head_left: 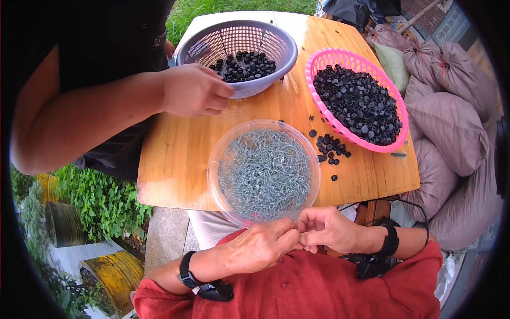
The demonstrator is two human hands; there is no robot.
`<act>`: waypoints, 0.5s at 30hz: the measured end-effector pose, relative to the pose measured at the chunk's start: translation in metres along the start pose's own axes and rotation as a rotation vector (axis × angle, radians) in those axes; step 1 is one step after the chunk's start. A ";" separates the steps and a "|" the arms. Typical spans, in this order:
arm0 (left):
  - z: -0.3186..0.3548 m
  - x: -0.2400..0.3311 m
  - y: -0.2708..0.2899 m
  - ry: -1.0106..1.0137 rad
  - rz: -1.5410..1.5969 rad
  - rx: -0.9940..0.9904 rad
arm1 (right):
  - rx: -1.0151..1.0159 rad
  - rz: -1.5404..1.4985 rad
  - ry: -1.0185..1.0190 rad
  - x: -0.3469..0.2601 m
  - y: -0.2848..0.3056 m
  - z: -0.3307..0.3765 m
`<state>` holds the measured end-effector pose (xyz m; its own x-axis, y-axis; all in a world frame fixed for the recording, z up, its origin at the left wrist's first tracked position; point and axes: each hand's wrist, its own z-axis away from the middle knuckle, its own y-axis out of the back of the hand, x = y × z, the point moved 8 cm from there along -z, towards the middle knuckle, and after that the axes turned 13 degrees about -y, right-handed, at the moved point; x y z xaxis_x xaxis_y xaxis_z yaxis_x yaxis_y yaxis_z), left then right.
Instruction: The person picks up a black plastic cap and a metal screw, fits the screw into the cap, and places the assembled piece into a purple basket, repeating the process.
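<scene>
My left hand (264, 244) and my right hand (330, 229) meet at the table's near edge, in front of my red shirt. Both are closed, thumbs and fingertips pinched together. Whatever lies between them is too small or hidden to make out. Just beyond my hands stands a clear round plastic tub (213, 181) with many silvery screws (265, 173) in it. To its right, several small black plastic caps (330, 144) lie loose on the wooden table (178, 159). A pink plastic basket (313, 80) farther right holds a heap of similar black caps (361, 103).
A grey colander (289, 53) with black caps stands at the far left of the table. Another person's hand (196, 90) reaches over its near rim from the left. Stuffed brownish sacks (446, 127) are piled at the right. Green plants (101, 199) grow at the left.
</scene>
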<state>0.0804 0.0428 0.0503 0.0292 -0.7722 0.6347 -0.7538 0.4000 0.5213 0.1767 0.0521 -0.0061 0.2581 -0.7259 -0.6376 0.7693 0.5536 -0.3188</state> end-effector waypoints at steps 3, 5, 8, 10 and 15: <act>-0.004 0.001 0.001 -0.012 0.029 -0.022 | -0.012 -0.026 -0.010 0.003 -0.001 -0.004; -0.006 0.003 0.004 -0.035 -0.006 -0.019 | -0.042 -0.092 0.040 0.000 -0.002 -0.004; -0.006 0.003 0.004 -0.035 -0.028 -0.024 | -0.039 -0.083 0.018 -0.003 -0.003 -0.002; -0.007 0.003 0.004 -0.004 0.000 -0.034 | -0.048 -0.092 0.014 -0.002 -0.002 -0.001; -0.008 -0.011 0.018 0.078 0.091 0.071 | -0.112 -0.108 0.074 -0.013 -0.001 0.002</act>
<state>0.0718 0.0619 0.0573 0.0074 -0.6927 0.7212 -0.8000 0.4287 0.4199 0.1738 0.0606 0.0041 0.1305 -0.7538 -0.6440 0.7189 0.5192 -0.4621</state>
